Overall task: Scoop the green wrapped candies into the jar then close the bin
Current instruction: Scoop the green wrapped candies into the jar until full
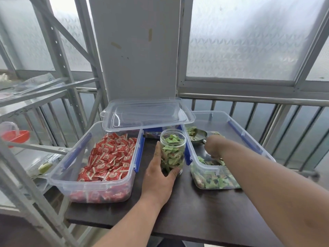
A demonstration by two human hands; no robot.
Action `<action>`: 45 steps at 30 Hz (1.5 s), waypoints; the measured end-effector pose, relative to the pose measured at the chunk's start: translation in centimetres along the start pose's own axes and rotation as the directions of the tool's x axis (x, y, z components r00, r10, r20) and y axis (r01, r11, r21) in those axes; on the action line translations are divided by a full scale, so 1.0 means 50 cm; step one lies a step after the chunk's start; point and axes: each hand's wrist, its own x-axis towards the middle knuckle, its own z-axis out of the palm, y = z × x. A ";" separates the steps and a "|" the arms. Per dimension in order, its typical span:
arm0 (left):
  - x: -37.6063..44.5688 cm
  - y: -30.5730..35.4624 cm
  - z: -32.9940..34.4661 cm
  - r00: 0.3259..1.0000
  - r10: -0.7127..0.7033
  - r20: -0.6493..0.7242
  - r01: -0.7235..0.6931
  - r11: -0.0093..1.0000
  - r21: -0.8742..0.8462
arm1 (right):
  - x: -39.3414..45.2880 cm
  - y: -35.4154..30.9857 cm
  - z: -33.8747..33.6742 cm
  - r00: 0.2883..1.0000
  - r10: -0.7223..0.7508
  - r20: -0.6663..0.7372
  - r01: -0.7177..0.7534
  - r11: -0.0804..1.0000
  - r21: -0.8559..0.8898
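A clear plastic jar [172, 152], nearly full of green wrapped candies, stands upright on the dark table between two bins. My left hand [158, 177] grips the jar's lower part. The right-hand clear bin [249, 139] is open and holds green wrapped candies [215, 180] at its near end. My right hand [214, 147] is inside that bin, closed on the handle of a metal scoop [198, 138] that carries a few green candies. A clear lid [147, 114] rests tilted across the back of the bins.
An open clear bin with blue latches [96, 164], full of red wrapped candies, sits left of the jar. A metal shelving rack [35, 122] stands at the left with a red-lidded container [15, 136]. A railing and frosted windows lie behind the dark table [178, 211].
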 end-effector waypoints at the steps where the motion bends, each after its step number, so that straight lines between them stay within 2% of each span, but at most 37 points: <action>1: 0.000 0.000 0.000 1.000 0.000 0.001 0.000 1.000 -0.002 | 0.002 0.002 0.000 0.999 -0.035 -0.008 0.034 0.999 -0.030; 2: 0.001 0.001 0.000 1.000 0.001 0.004 -0.001 1.000 -0.001 | 0.007 0.003 0.001 1.000 -0.002 -0.003 0.002 1.000 -0.029; 3: 0.001 0.003 0.001 1.000 0.002 0.007 -0.002 1.000 0.001 | 0.017 0.008 0.004 0.999 -0.032 0.003 0.033 0.999 -0.034; 8: 0.001 0.008 -0.003 1.000 -0.014 0.020 0.014 1.000 -0.002 | 0.011 0.024 -0.010 0.999 -0.010 0.043 -0.001 0.969 0.246; 11: 0.001 0.014 -0.004 1.000 -0.017 0.022 0.018 1.000 -0.003 | -0.015 0.054 -0.045 1.000 -0.013 -0.002 0.013 0.992 0.125; 15: -0.001 0.017 -0.005 1.000 -0.022 0.022 0.022 1.000 0.009 | -0.065 0.101 -0.094 0.985 0.004 -0.173 -0.005 1.000 -0.005; 18: -0.003 0.018 -0.007 1.000 -0.011 0.025 0.011 1.000 0.012 | -0.094 0.132 -0.110 0.969 0.051 -0.240 -0.036 0.997 0.067; 21: -0.004 0.016 -0.007 1.000 -0.006 0.025 0.006 1.000 0.022 | -0.116 0.157 -0.127 0.966 0.066 -0.248 -0.044 0.995 0.092; 27: -0.010 0.009 -0.004 1.000 0.018 0.001 -0.018 1.000 0.010 | -0.196 0.141 -0.188 0.954 -0.046 -0.296 0.088 0.988 0.131; 32: -0.021 0.010 -0.006 0.999 0.050 -0.013 -0.050 0.999 -0.021 | -0.245 0.065 -0.227 0.923 -0.226 -0.311 0.204 0.974 -0.102; 34: -0.027 0.016 -0.009 0.998 0.064 -0.022 -0.064 0.998 -0.019 | -0.254 0.031 -0.234 0.910 -0.288 -0.299 0.212 0.942 -0.262; 36: -0.026 0.023 -0.014 0.989 0.142 -0.039 -0.139 0.988 0.072 | -0.251 0.007 -0.238 0.900 -0.336 -0.278 0.209 0.892 -0.401; 39: -0.007 0.042 -0.035 0.930 0.368 -0.011 -0.351 0.895 0.276 | -0.244 -0.009 -0.242 0.887 -0.363 -0.285 0.207 0.865 -0.457; 42: 0.024 0.076 -0.066 0.853 0.505 0.131 -0.513 0.767 0.386 | -0.239 -0.013 -0.239 0.890 -0.361 -0.279 0.205 0.862 -0.463; 45: 0.059 0.100 -0.090 0.788 0.557 0.262 -0.613 0.670 0.418 | -0.236 -0.008 -0.239 0.887 -0.365 -0.283 0.209 0.863 -0.461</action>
